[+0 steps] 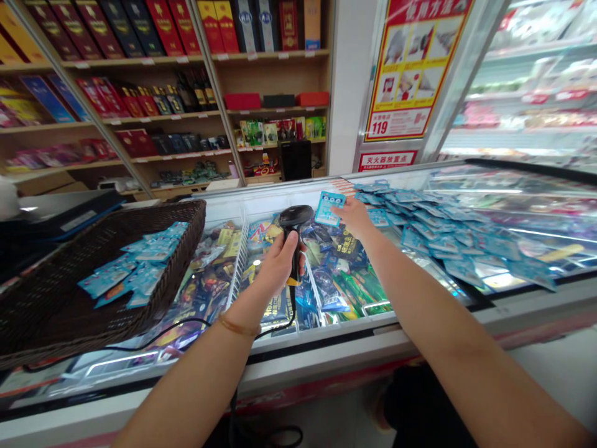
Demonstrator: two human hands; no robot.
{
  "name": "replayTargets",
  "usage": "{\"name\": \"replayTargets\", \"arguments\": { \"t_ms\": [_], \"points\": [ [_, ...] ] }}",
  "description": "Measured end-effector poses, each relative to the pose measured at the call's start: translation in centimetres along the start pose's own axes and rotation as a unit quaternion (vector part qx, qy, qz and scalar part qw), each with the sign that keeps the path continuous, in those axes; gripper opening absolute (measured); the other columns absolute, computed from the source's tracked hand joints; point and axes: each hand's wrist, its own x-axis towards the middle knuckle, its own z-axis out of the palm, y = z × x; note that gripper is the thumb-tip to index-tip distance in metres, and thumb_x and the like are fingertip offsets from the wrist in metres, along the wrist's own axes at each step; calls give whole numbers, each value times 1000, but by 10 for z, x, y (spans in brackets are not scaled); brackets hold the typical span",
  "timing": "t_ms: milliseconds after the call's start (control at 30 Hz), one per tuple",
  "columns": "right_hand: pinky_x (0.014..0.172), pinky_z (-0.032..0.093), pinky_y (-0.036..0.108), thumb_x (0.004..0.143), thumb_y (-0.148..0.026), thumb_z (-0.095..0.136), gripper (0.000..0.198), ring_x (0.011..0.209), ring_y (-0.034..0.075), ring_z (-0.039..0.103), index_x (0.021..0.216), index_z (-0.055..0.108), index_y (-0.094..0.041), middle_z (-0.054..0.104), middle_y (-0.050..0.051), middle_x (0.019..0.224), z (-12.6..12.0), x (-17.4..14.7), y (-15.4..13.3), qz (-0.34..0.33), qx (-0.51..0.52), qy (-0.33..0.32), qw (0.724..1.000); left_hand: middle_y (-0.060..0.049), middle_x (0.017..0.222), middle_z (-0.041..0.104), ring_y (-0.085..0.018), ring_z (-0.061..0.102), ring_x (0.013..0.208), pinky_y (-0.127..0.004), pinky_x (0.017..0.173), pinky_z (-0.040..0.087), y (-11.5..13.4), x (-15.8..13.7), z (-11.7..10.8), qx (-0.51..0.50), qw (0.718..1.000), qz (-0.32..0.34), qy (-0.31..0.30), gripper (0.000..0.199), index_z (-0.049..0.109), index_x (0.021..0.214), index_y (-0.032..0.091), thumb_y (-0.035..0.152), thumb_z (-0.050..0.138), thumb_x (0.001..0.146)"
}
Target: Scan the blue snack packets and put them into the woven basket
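My left hand (278, 261) is wrapped round the grip of a black handheld barcode scanner (296, 216), whose cable runs down and off to the left. Just right of the scanner head, my right hand (353, 215) pinches a small light-blue packet (330, 208) by its right side. Both hands are above the open part of a chest freezer. A large heap of similar blue packets (433, 227) lies on the freezer's glass lid to the right. More blue packets (140, 261) rest in a dark brown wicker basket (198, 227) on the left.
The chest freezer (326, 368) spans the front, with white wire dividers (237, 261) between bagged goods. Shelves of boxes and bottles (270, 56) stand behind. A red and yellow poster (401, 74) hangs beside a lit display fridge (536, 93).
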Motion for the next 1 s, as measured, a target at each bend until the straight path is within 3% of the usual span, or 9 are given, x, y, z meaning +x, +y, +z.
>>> {"name": "replayTargets", "arguments": {
  "t_ms": [100,233,467,833,1000],
  "points": [
    [73,59,36,67,-52,79,46,78,22,73,97,67,-19,76,2,83,2,-1,-7,12,113,-27,993,2,73,59,-8,50,45,-22,40,38,2,-5,6,21,998,30,-42,53,52,97,20,65,72,77],
    [72,61,35,67,-54,80,41,76,22,74,85,66,-20,74,0,74,6,-5,-21,-15,165,-10,986,1,77,60,-7,50,45,-22,40,37,5,-11,12,45,995,40,-79,50,49,93,20,64,71,79],
    [74,61,36,75,-60,72,42,90,24,74,92,69,-22,76,2,81,4,-11,-39,-18,148,-5,989,3,63,54,-8,47,43,-21,41,35,1,-10,12,71,992,18,-103,46,50,89,20,62,67,83],
    [71,58,33,71,-53,77,37,76,20,71,82,64,-21,71,-1,72,5,-6,-32,-37,177,-12,983,2,65,54,-10,48,46,-22,43,36,-7,-7,8,123,984,38,-123,45,52,89,20,65,60,87],
    [77,57,34,77,-47,75,29,72,17,70,85,64,-21,72,-3,72,5,-5,-27,-30,174,-30,984,1,65,53,-10,47,46,-24,44,37,-4,-9,11,132,983,39,-120,36,50,88,21,57,55,93]
  ]
}}
